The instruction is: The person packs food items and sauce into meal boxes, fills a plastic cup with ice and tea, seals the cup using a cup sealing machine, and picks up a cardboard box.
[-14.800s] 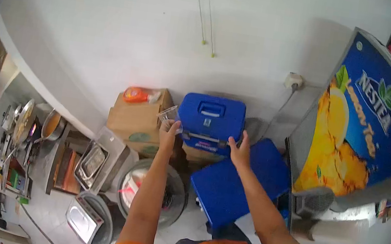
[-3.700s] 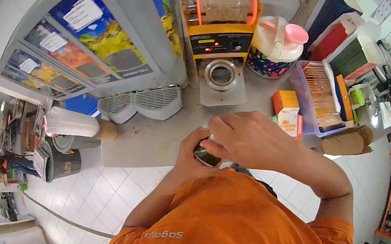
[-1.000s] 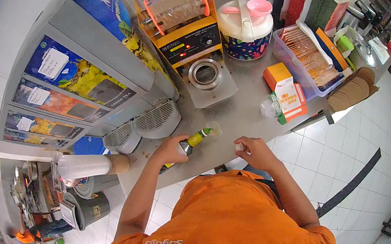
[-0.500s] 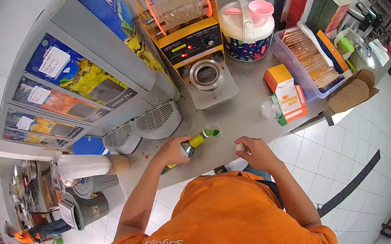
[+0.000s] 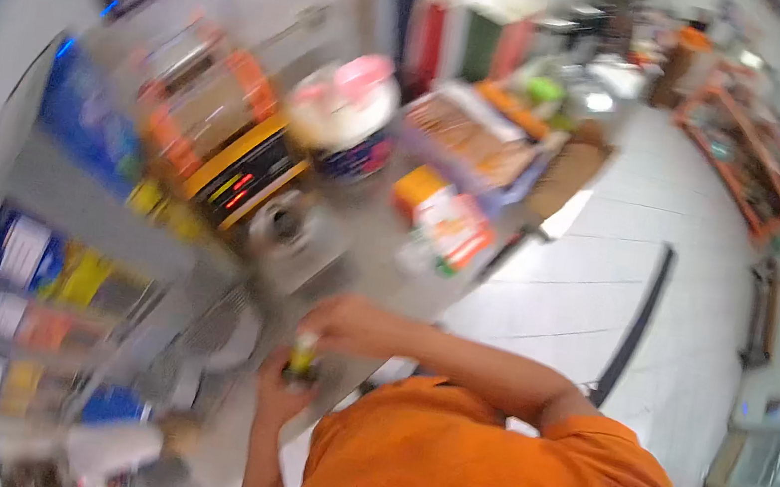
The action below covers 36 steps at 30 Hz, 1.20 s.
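Observation:
My left hand [image 5: 280, 393] is wrapped round a small bottle [image 5: 301, 363] with a yellow upper part and a darker body, just over the front edge of the steel counter [image 5: 371, 271]. From above, my right hand [image 5: 352, 327] reaches across to the bottle's top, fingers closed at what looks like its small pale cap [image 5: 306, 340]. Motion blur smears both hands and hides the exact grip. The clear cup with green in it, visible earlier near the bottle, cannot be made out now.
A cup sealing machine [image 5: 244, 176] stands at the back of the counter beside a white-lidded rice-cooker-like pot [image 5: 342, 126]. An orange-and-white box [image 5: 444, 216] and a plastic bin of packets [image 5: 476, 140] lie to the right. Drink dispensers [image 5: 64, 265] stand at left.
My right hand has moved left, from above the counter with a small pale thing, onto the bottle's top. My left hand still holds the bottle. The camera view has turned and blurred.

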Each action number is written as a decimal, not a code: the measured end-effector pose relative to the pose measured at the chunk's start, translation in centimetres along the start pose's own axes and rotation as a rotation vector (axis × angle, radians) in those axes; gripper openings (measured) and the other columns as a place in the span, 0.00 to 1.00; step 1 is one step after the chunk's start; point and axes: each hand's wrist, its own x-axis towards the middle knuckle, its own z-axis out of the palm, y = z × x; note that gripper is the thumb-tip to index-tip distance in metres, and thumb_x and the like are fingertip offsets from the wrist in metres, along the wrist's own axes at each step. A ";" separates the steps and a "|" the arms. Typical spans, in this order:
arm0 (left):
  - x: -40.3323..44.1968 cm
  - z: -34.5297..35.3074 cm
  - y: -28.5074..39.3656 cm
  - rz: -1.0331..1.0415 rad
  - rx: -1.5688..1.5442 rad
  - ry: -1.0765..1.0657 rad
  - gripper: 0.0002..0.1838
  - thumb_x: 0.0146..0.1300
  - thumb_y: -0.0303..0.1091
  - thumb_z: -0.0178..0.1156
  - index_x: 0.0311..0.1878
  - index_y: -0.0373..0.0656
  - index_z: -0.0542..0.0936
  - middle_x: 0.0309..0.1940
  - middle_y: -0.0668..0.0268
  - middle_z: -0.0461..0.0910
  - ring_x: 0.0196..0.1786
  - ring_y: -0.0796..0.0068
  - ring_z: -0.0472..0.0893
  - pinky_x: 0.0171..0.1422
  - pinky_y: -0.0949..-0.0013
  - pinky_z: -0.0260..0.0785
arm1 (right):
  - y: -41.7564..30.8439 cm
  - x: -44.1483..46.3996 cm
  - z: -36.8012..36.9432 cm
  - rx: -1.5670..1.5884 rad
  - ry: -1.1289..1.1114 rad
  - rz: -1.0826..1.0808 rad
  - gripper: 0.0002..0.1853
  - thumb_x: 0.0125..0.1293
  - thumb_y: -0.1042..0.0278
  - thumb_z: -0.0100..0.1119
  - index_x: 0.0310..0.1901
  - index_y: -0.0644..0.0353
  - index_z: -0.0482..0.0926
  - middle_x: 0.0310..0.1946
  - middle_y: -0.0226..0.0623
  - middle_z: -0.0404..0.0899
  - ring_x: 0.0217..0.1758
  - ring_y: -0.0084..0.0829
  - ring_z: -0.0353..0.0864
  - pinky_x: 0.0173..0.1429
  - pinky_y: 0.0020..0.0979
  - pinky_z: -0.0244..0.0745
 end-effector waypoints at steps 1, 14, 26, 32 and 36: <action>0.2 -0.2 0.8 0.084 -0.006 0.025 0.32 0.37 0.37 0.80 0.48 0.39 0.79 0.41 0.54 0.81 0.45 0.49 0.82 0.49 0.53 0.75 | -1.2 0.8 -1.6 0.093 -0.065 -0.044 0.11 0.64 0.69 0.62 0.45 0.64 0.83 0.39 0.48 0.83 0.46 0.51 0.82 0.53 0.47 0.78; 13.5 2.9 13.2 0.445 -0.117 0.073 0.36 0.40 0.32 0.79 0.56 0.41 0.75 0.46 0.56 0.81 0.48 0.53 0.82 0.53 0.55 0.74 | -11.2 2.8 -19.1 -0.927 -0.246 0.049 0.11 0.62 0.59 0.62 0.28 0.56 0.86 0.20 0.37 0.81 0.27 0.44 0.86 0.30 0.42 0.80; 31.9 15.0 13.1 0.126 -0.085 0.497 0.33 0.47 0.31 0.77 0.58 0.37 0.76 0.51 0.52 0.80 0.56 0.49 0.79 0.60 0.53 0.71 | 3.4 8.0 -29.2 -0.803 -0.182 0.147 0.13 0.63 0.63 0.66 0.44 0.62 0.81 0.33 0.49 0.84 0.42 0.51 0.87 0.46 0.48 0.80; 34.2 18.3 9.1 0.104 -0.013 0.688 0.30 0.41 0.30 0.78 0.50 0.37 0.77 0.45 0.49 0.79 0.51 0.43 0.79 0.58 0.48 0.71 | 10.7 9.7 -30.0 -0.684 -0.329 0.173 0.12 0.60 0.69 0.64 0.44 0.61 0.82 0.36 0.52 0.84 0.42 0.55 0.86 0.47 0.49 0.80; 34.1 19.5 7.5 0.037 0.070 0.707 0.32 0.42 0.32 0.79 0.52 0.36 0.79 0.45 0.49 0.81 0.52 0.43 0.80 0.61 0.49 0.70 | 13.6 10.0 -28.7 -0.635 -0.388 0.051 0.11 0.60 0.68 0.62 0.45 0.60 0.82 0.34 0.50 0.85 0.41 0.54 0.86 0.46 0.49 0.80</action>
